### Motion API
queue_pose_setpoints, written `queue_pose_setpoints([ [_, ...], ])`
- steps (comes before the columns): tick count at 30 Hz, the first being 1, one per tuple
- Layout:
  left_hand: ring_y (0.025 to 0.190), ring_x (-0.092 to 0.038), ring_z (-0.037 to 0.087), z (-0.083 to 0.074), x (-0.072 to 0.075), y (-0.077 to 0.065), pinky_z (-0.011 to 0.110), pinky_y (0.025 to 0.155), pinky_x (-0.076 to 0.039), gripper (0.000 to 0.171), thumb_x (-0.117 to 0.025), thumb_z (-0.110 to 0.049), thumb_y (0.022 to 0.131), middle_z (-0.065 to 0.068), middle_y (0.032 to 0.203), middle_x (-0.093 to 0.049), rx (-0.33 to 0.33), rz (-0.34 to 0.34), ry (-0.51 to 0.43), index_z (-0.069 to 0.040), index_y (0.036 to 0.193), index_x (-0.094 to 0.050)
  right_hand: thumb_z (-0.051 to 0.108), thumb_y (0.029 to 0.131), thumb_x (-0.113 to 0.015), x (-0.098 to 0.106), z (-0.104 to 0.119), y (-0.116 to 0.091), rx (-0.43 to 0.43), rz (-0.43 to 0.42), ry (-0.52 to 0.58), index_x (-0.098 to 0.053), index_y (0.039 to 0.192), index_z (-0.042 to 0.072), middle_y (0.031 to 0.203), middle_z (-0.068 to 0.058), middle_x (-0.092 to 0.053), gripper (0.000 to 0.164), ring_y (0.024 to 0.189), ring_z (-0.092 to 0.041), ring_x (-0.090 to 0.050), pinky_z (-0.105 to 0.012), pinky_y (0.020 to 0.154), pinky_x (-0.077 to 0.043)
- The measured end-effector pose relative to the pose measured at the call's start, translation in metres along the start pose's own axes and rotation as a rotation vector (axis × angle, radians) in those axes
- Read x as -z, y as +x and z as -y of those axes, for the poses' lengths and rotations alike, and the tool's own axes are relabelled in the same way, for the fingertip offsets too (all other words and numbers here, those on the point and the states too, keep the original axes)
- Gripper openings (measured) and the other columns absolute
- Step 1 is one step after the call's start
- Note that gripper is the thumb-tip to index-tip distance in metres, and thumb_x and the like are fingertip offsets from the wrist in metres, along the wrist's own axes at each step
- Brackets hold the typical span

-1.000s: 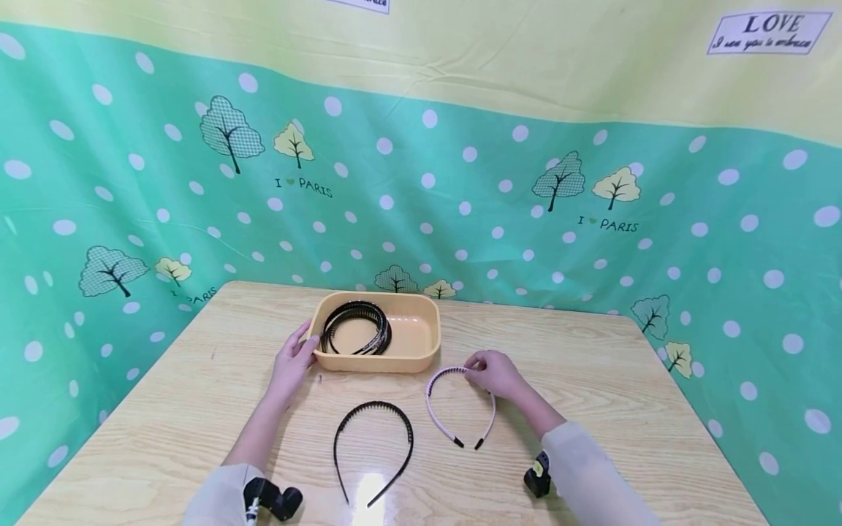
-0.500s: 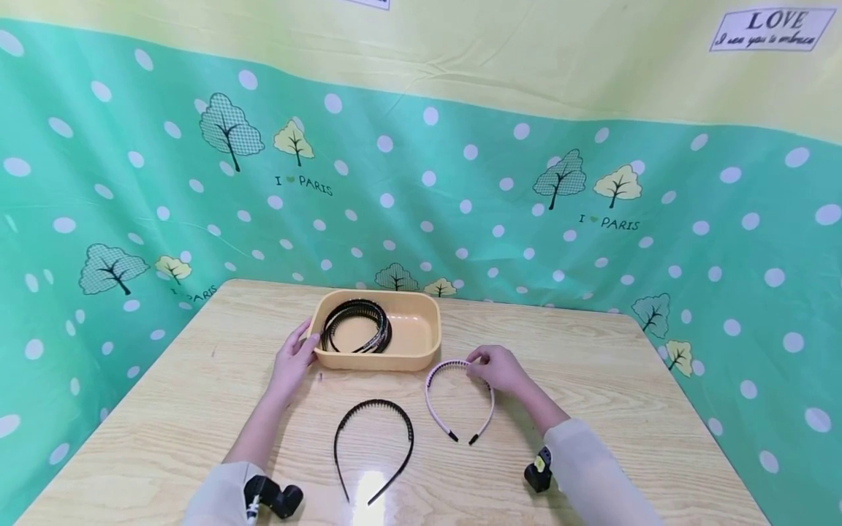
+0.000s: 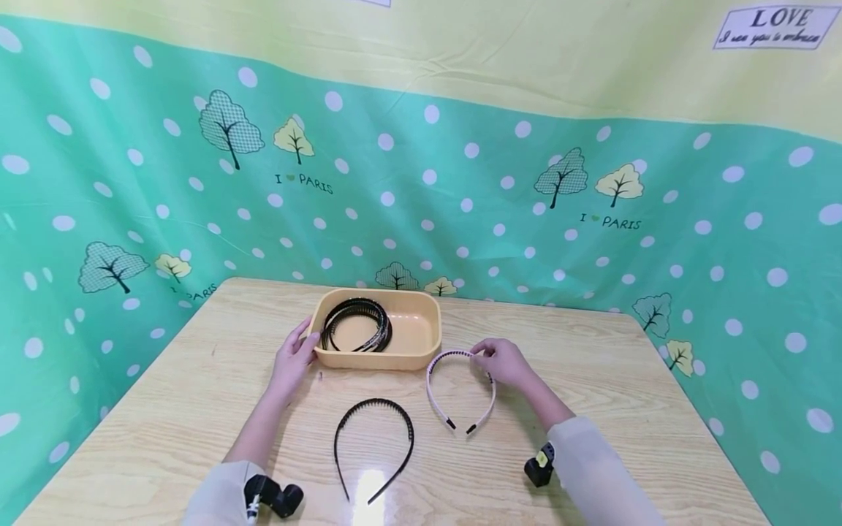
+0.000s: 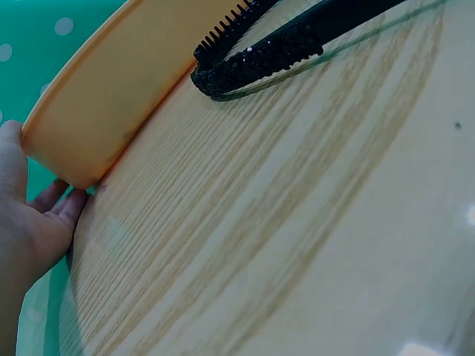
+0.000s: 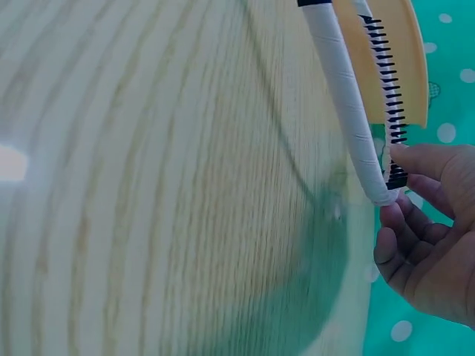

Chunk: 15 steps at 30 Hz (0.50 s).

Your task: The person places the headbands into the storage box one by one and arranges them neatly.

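A pale pink headband [image 3: 430, 391] with dark teeth and black tips is pinched between the thumb and fingers of my right hand [image 3: 503, 363]. In the right wrist view the white-looking headband [image 5: 345, 104] appears raised off the table, its shadow falling apart from it. My left hand [image 3: 292, 358] grips the left end of a peach plastic box [image 3: 421, 360], thumb near the rim and fingers low on its side in the left wrist view. Several black headbands [image 3: 381, 321] lie together in the box's left half. A black toothed headband [image 3: 375, 402] lies on the table between my forearms.
The wood-grain table [image 3: 592, 416] ends at a green polka-dot curtain [image 3: 427, 197] behind and at both sides. Small black cameras [image 3: 539, 467] sit on both wrists. Light glares off the table's front middle.
My right hand has moved slightly away from me, carrying the pink headband closer to the box's right front corner. My left hand, the box and the black headband on the table stay put.
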<state>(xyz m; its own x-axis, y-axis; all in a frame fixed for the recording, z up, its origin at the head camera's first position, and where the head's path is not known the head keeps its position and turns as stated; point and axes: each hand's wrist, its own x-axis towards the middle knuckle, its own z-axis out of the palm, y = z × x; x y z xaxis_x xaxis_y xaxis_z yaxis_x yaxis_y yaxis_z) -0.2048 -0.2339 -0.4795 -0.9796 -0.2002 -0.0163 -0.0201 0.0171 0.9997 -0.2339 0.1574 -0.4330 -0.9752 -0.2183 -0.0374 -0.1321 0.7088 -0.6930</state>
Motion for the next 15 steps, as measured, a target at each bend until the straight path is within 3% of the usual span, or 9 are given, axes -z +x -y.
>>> queue_pose_setpoints([
  [15,0.111,-0.056,0.01,-0.0021,0.0009,-0.0003,0.01,0.084,-0.051,0.059,-0.051,-0.038,0.096,0.022,0.142,-0.043,0.005,0.003,0.028,-0.019,0.147,-0.03,0.018,0.086,-0.066,0.0047,0.0082,0.0039,-0.007,0.001,-0.001,-0.069,0.1,0.008,0.072,-0.004,-0.055,0.018,0.059,-0.013,-0.048,-0.022,0.05,-0.042],
])
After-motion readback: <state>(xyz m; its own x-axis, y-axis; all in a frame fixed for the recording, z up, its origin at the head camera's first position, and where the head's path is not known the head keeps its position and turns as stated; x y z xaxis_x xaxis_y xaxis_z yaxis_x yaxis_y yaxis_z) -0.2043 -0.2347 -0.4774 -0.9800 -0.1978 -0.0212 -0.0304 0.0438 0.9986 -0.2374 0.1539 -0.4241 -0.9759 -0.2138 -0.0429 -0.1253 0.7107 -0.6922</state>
